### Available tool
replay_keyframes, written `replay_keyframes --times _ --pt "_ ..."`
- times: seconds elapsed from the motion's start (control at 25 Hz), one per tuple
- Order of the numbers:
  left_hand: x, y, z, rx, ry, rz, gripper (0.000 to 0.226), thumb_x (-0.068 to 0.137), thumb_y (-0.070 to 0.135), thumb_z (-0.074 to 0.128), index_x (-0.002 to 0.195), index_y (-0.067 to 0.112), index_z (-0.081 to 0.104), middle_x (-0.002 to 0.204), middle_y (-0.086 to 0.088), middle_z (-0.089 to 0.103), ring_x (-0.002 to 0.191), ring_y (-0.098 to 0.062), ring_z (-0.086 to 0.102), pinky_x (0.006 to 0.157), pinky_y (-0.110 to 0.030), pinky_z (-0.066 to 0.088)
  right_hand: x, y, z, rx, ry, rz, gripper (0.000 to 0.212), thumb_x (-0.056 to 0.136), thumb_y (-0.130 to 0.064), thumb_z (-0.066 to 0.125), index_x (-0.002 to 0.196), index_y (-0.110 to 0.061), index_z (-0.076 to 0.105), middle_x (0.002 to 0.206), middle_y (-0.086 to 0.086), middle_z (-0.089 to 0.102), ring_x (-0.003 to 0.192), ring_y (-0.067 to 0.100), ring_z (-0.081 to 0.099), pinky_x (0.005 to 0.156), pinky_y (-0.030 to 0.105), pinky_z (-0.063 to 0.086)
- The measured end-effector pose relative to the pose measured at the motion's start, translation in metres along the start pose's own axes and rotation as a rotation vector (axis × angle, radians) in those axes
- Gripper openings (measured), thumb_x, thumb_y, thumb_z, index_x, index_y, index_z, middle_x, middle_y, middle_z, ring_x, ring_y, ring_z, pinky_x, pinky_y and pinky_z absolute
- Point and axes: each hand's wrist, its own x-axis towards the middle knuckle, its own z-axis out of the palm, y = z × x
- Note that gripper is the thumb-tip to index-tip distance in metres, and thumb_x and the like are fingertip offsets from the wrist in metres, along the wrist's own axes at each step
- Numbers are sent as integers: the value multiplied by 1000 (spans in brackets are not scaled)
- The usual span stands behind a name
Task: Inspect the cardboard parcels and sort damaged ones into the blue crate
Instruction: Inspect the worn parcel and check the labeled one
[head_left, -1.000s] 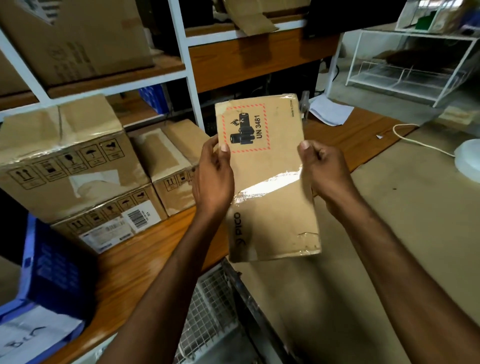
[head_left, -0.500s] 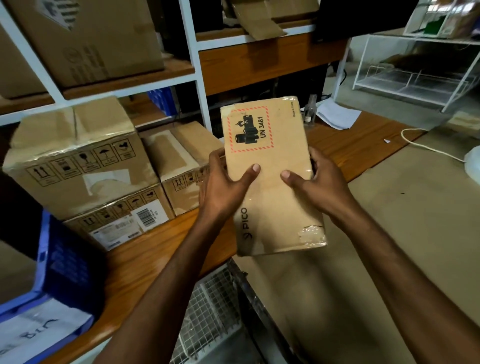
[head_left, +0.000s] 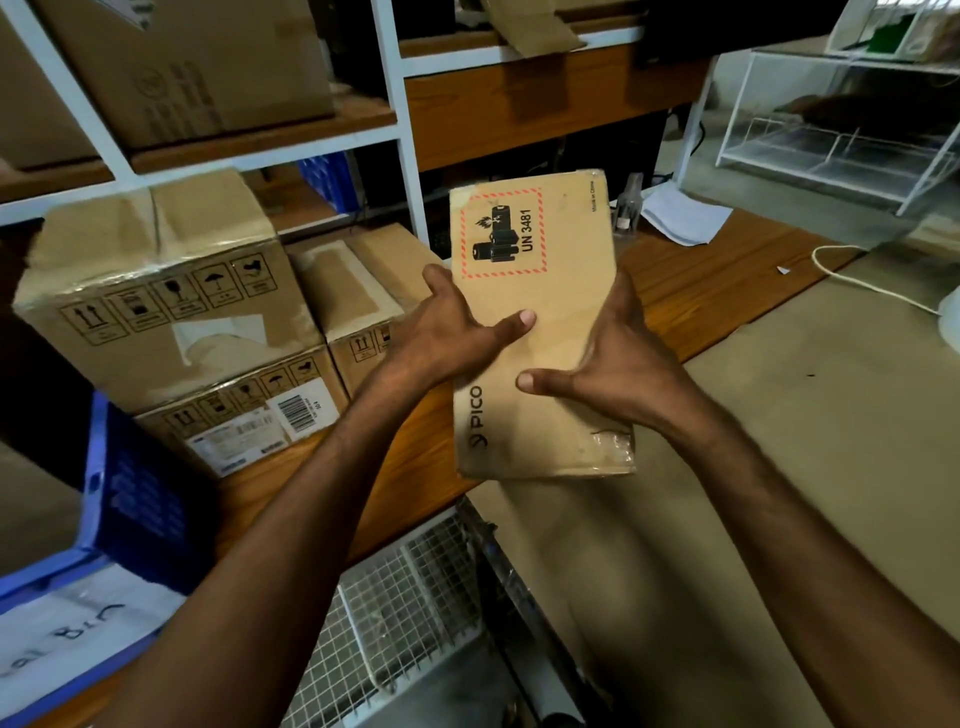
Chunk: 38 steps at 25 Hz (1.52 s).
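Note:
I hold a flat brown cardboard parcel (head_left: 550, 291) upright above the wooden bench, its face toward me with a red-bordered UN 3481 battery label and the word PICO. My left hand (head_left: 452, 332) grips its left edge, thumb across the front. My right hand (head_left: 608, 364) grips the right edge, thumb on the front too. Wrinkled tape covers the parcel's lower right corner. The blue crate (head_left: 130, 499) stands at the lower left, with a white bag inside.
Stacked cardboard boxes (head_left: 171, 322) and a smaller box (head_left: 353, 291) sit on the wooden bench (head_left: 706, 291) to the left. White shelving (head_left: 400, 130) rises behind. A wire basket (head_left: 410, 613) is below, a cardboard-covered surface (head_left: 779, 441) to the right, with a white cable (head_left: 857, 278).
Both hands slid from the parcel's upper edges down to its middle, thumbs now across the front. The parcel tilted slightly and sank a little.

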Motion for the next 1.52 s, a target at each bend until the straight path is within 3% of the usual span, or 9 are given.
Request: replay_keyframes --times 0.2,0.36,0.48,0.56,0.72,0.88,1.08,1.2,1.52 --pt "-24 -22 11 -237 -35 23 103 84 47 82 157 18 16 148 5 49 129 -16 52 107 -44 52 1 8 -9 276 -81 -59 108 79 -39 87 160 -31 16 153 -8 49 134 11 50 109 40 47" --pt "-43 -37 44 -415 244 9 76 90 56 72 153 29 40 143 7 61 123 -13 61 99 -49 58 -2 26 -4 467 50 -51 54 96 -31 72 146 -31 51 130 -14 68 118 6 64 101 39 55" --pt "-44 -44 52 -599 144 65 65 100 46 63 157 30 38 146 8 59 127 -12 61 104 -49 55 -11 35 1 555 100 -40 39 107 -32 55 145 -24 57 128 -11 70 118 8 66 96 32 54" --pt "-42 -45 47 -634 24 114 66 103 33 62 161 29 31 148 6 56 128 -12 61 104 -46 56 -9 43 -1 483 176 -35 39 107 -33 54 144 -24 58 128 -11 70 120 11 65 98 32 53" --pt "-48 -45 42 -570 -216 186 110 90 10 77 164 34 -1 155 5 43 131 -11 58 98 -33 58 -22 47 -3 566 -140 45 81 88 -32 81 154 -37 35 137 -17 62 126 6 59 99 32 53" --pt "-50 -42 56 -553 -67 190 84 102 27 65 165 33 9 151 8 49 129 -16 61 99 -47 58 -30 42 8 454 71 86 87 87 -40 81 157 -38 30 144 -12 56 128 12 56 103 43 53" --pt "-45 -51 52 -574 -47 125 82 105 30 59 166 35 5 161 2 40 133 -16 57 102 -45 57 -27 43 12 396 -31 47 116 76 -46 88 160 -43 9 150 -15 49 133 12 52 106 47 51" --pt "-52 -61 41 -651 -219 106 105 95 13 72 164 41 -2 155 7 45 128 -12 62 96 -37 59 -28 56 -4 569 -263 -5 106 85 -21 83 162 -44 13 150 -23 50 136 2 50 112 39 46" --pt "-49 -63 40 -757 -296 148 97 97 1 64 165 30 2 158 17 41 139 -12 53 110 -40 50 -27 76 -9 731 -181 21 55 104 -9 54 156 -23 42 138 -10 66 130 8 59 98 21 51"
